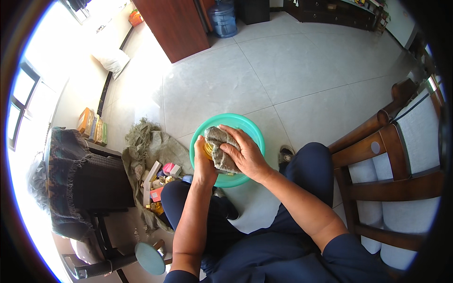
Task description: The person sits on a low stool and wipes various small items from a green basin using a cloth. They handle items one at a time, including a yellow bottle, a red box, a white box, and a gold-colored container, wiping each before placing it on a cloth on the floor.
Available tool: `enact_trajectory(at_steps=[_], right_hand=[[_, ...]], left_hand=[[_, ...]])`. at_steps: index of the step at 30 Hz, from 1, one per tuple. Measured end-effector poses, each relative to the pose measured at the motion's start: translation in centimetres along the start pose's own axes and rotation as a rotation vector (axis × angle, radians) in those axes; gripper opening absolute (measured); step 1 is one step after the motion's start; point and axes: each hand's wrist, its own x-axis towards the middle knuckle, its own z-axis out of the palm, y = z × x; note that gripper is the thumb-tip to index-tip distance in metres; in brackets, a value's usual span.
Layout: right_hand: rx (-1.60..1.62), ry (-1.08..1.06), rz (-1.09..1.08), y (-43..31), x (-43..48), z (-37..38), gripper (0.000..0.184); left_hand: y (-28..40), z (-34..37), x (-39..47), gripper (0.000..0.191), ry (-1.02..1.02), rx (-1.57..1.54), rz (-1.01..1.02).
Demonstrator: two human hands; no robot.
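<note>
My left hand (204,164) grips a yellow, see-through object (208,150), perhaps a glass bottle, mostly covered by cloth and fingers. Over it my right hand (246,154) presses a grey-green, rough cloth (223,150), thumb and fingers bunching the fabric. Both hands are close together above a turquoise plastic basin (260,138) on the floor between my knees. Something small and yellowish shows in the basin below the cloth, too hidden to identify.
Left of the basin, a green woven sack (170,145) lies under several small boxes and bottles (155,187). A dark fringed-cloth-covered chair (102,180) stands at left, a wooden sofa (389,187) at right. Farther off are a blue water jug (223,21) and a reddish-brown wooden cabinet (173,28).
</note>
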Motion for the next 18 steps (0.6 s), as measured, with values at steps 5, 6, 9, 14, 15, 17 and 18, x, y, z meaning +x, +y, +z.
enact_trajectory(at_steps=[5,6,9,14,15,17,18], right_hand=[[0.535,0.060,0.506,0.9,0.5,-0.2,0.036],[0.536,0.043,0.552,0.2,0.6,-0.4,0.038],[0.297,0.084,0.441,0.5,0.8,0.2,0.043],[0.436,0.249,0.376,3.3,1.1,0.1,0.047],[0.651,0.288,0.591,3.6,1.4,-0.3,0.046],[0.901,0.411,0.881,2.4,2.2,-1.1,0.043],[0.933,0.449,0.964,2.4,2.4,-1.5,0.044]], left_hand=[[0.6,-0.6,-0.3,0.055,-0.289,0.141,-0.097],[0.4,-0.2,-0.5,0.054,-0.269,0.154,-0.101],[0.5,-0.3,-0.7,0.055,-0.230,0.158,-0.099],[0.2,-0.4,-0.5,0.053,-0.245,0.461,0.019],[0.2,-0.5,-0.7,0.053,-0.222,0.485,0.041],[0.4,-0.5,-1.0,0.053,-0.225,0.507,0.073],[0.3,-0.4,-1.0,0.053,-0.218,0.520,0.086]])
